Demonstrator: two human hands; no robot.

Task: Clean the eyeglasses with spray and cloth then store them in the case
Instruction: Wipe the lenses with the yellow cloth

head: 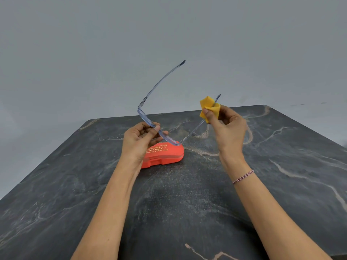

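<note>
Head view: my left hand (139,140) pinched the eyeglasses (147,121) by the front frame, above the closed orange case (165,153) on the table (187,203). My right hand (225,128) pinched the yellow cloth (208,106) around one temple arm.

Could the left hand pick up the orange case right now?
Likely not yet. The orange case lies shut on the table right by the left hand, with nothing between, but that hand's grip is taken by the eyeglasses.

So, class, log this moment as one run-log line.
left hand holds eyeglasses front | right hand pinches yellow cloth around its temple | case closed on table
</note>
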